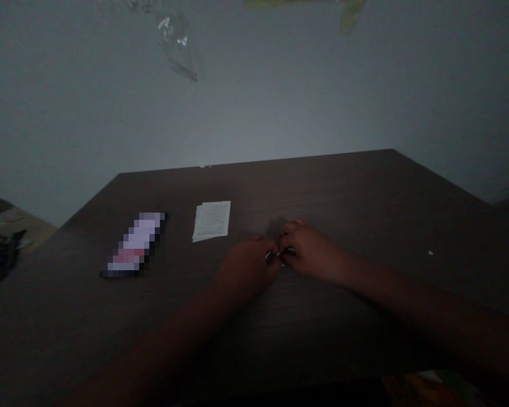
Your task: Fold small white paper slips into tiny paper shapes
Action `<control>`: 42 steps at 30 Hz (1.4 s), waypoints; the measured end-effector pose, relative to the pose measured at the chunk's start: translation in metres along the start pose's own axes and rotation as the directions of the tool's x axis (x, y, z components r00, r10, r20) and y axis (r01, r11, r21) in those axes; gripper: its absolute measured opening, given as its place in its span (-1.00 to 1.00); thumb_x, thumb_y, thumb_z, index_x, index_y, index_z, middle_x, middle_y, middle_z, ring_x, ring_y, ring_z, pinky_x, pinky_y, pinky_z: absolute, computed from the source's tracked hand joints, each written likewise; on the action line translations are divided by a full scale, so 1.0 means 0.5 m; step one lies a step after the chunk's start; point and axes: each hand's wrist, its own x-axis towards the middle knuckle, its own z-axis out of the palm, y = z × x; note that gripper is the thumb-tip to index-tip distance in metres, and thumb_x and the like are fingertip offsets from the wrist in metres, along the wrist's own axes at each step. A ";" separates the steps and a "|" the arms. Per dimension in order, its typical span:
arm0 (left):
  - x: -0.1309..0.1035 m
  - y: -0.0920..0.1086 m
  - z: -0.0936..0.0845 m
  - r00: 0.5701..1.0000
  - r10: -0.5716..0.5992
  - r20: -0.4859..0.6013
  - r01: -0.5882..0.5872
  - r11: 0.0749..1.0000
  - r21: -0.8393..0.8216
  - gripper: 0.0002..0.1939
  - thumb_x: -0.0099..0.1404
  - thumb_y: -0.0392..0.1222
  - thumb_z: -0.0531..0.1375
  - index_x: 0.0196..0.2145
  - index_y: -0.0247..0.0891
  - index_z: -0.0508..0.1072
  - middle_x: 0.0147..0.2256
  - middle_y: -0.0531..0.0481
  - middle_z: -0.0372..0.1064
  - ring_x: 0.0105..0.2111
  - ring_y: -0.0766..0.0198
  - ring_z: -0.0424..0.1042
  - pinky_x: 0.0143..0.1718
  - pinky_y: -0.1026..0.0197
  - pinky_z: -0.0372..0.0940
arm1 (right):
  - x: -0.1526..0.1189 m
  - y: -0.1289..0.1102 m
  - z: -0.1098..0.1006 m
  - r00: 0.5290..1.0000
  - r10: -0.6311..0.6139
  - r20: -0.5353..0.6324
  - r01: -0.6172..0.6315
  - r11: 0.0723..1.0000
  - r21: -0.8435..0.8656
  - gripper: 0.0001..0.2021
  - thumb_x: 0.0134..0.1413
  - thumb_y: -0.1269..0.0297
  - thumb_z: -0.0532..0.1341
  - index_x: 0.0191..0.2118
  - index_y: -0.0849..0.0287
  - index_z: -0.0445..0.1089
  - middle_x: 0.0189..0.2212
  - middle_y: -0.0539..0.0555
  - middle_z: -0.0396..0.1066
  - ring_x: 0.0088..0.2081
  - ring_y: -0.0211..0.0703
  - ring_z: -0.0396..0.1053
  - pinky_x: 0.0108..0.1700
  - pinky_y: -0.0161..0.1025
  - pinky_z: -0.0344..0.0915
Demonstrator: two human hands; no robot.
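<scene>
Close together over the middle of the table, my left hand [251,261] and my right hand [307,249] meet at the fingertips. Both are closed, with fingers pinched around something small with pale or shiny edges [268,255]. The dim light and my fingers hide most of it, so its kind does not show. A thin stack of printed paper sheets [212,219] lies flat just beyond my left hand, apart from it.
A phone [136,243] with a lit, blurred-out screen lies at the left of the dark wooden table [343,192]. A tiny white scrap [430,252] is at the right. Behind the table's far edge stands a pale wall [280,102], with clear plastic [178,45] hanging on it.
</scene>
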 end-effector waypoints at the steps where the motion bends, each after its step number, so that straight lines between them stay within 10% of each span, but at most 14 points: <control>1: 0.001 0.001 0.000 1.000 -0.005 0.001 0.005 1.000 0.003 -0.86 0.48 -0.31 0.26 -0.13 -0.21 0.65 -0.15 -0.14 0.61 -0.09 -0.01 0.62 -0.01 0.01 0.46 | 0.000 -0.001 0.000 1.000 0.001 0.008 -0.001 1.000 -0.003 -0.81 0.35 0.51 0.37 -0.27 0.13 0.70 -0.16 0.16 0.61 -0.02 0.09 0.52 0.17 0.04 0.34; 42: -0.012 -0.040 0.022 0.984 0.173 -0.047 -0.178 0.979 -0.102 -0.86 0.43 -0.29 0.37 -0.07 -0.21 0.56 0.04 -0.16 0.60 0.09 -0.04 0.62 0.21 -0.07 0.52 | -0.001 -0.002 0.004 0.999 0.037 0.001 -0.037 0.999 0.039 -0.85 0.32 0.51 0.42 -0.26 0.11 0.70 -0.22 0.11 0.65 -0.07 0.05 0.57 0.26 0.08 0.34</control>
